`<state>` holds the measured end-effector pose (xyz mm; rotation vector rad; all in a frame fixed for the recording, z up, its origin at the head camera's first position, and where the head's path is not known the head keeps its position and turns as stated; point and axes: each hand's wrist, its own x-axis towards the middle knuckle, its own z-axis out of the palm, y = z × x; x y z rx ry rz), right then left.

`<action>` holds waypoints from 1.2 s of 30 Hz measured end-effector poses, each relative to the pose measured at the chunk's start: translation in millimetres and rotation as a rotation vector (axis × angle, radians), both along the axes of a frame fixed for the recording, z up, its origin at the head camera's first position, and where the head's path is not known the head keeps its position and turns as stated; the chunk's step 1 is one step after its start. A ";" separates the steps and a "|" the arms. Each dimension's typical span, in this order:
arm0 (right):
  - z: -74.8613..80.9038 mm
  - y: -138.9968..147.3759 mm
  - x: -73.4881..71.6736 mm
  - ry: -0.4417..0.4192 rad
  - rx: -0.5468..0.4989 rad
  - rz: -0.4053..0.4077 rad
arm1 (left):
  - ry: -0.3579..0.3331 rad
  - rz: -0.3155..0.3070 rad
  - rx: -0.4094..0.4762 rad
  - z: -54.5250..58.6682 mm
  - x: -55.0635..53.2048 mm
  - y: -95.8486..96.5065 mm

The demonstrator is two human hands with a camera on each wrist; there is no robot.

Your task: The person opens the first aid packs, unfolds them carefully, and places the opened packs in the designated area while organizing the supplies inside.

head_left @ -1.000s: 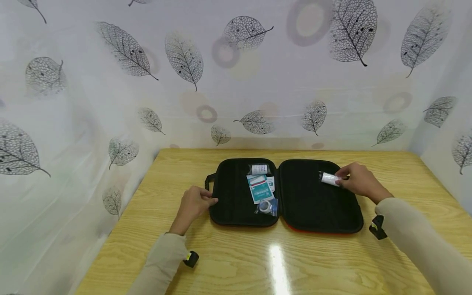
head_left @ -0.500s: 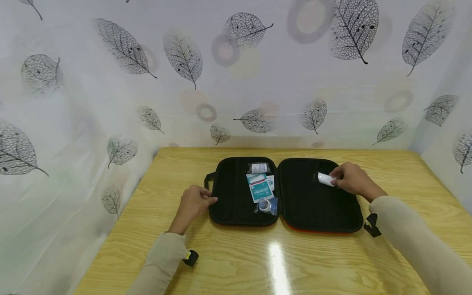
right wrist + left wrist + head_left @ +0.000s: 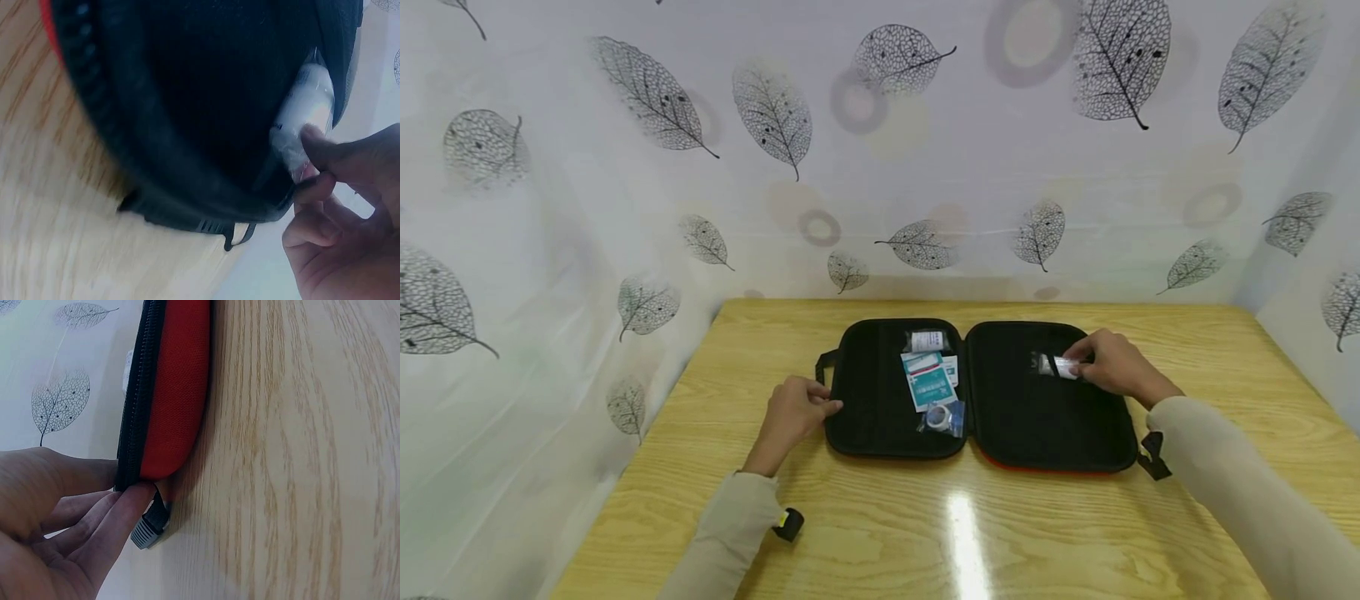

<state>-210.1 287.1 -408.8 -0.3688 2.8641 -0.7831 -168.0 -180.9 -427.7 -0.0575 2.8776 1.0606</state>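
Observation:
An open black-lined case lies flat, its two halves side by side. In the right half, my right hand pinches the end of a plastic-wrapped white bandage roll. A dark band crosses the roll in the head view. In the right wrist view, thumb and fingers of the hand grip the wrapper end of the roll. My left hand holds the case's left rim; the left wrist view has its thumb and fingers pinching the zipped edge beside the red shell.
The left half carries another wrapped roll, teal-and-white packets and a bagged white tape-like ring. A handle sticks out at the left. Wood-grain table surrounds the case, with a leaf-print curtain behind.
My right hand has moved slightly left with the bandage roll, farther into the right half. A dark band now crosses the roll. The left hand has kept its hold on the rim.

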 end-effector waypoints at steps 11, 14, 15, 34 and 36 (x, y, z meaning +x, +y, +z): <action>0.3 -5.1 -0.9 0.012 0.017 0.015 | 0.009 -0.009 0.050 -2.5 -0.4 1.1; 1.7 -2.4 -0.7 0.013 0.019 0.011 | 0.008 -0.004 0.054 -2.3 -0.5 0.8; 2.4 -1.4 -0.4 0.017 0.021 0.011 | 0.008 -0.004 0.054 -2.3 -0.7 0.8; -0.9 1.4 0.6 -0.005 -0.032 -0.008 | 0.011 0.003 0.048 -1.6 1.0 -1.6; -1.3 -0.9 0.4 -0.011 -0.034 -0.005 | 0.014 0.003 0.048 -2.0 1.3 -1.3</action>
